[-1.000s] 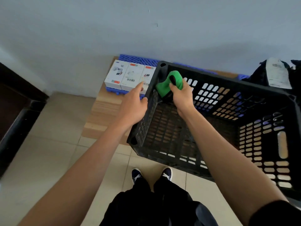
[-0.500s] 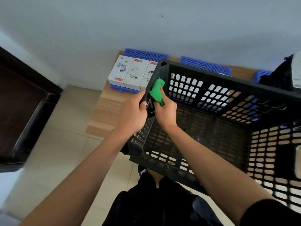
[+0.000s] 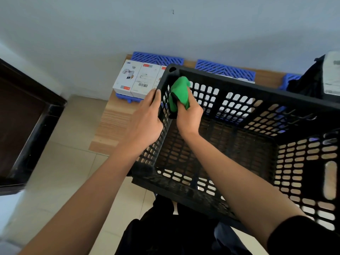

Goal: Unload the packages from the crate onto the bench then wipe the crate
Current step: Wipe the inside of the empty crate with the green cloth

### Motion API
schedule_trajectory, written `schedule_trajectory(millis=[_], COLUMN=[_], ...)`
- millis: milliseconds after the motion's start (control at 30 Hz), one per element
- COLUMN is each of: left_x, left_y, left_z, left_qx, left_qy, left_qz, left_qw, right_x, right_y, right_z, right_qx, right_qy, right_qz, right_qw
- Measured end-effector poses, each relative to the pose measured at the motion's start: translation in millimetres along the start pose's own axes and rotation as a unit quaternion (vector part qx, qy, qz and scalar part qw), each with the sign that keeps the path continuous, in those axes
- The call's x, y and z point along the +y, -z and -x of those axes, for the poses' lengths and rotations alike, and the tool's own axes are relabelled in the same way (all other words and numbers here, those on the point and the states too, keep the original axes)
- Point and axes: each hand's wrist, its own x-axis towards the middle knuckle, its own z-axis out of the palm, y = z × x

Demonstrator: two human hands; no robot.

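Observation:
A black slatted plastic crate rests on the wooden bench, with nothing showing on its floor. My left hand grips the outside of its left wall near the far corner. My right hand is inside the crate, closed on a green cloth pressed against the inner face of that same wall. White packages stand side by side on the bench just beyond the crate's far left corner; more white packages show through the slots of the far wall.
Blue plastic grid mats lie on the bench along the wall, under the packages. A black bag with a white label sits at the far right. A dark wooden frame stands at left over tiled floor.
The cloth slid down the left wall from the far corner rim, then back up toward the corner. My left hand closed on the wall from outside. The view shifted closer over the crate.

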Motion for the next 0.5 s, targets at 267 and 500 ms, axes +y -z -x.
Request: schedule_trajectory(millis=[267,500], left_x=[-1,-3], left_y=[-2,-2], left_z=[0,1], left_qx=[0.002,-0.008], left_qy=[0.018,0.023], left_qz=[0.036,0.041], left_qw=[0.999,0.999], right_x=[14,69], right_y=[-35,-38], right_z=[3,4], right_qx=[-0.05,-0.107], right_qy=[0.089,0.02], right_qz=[0.084,0.171], right_qw=[0.991,0.979])
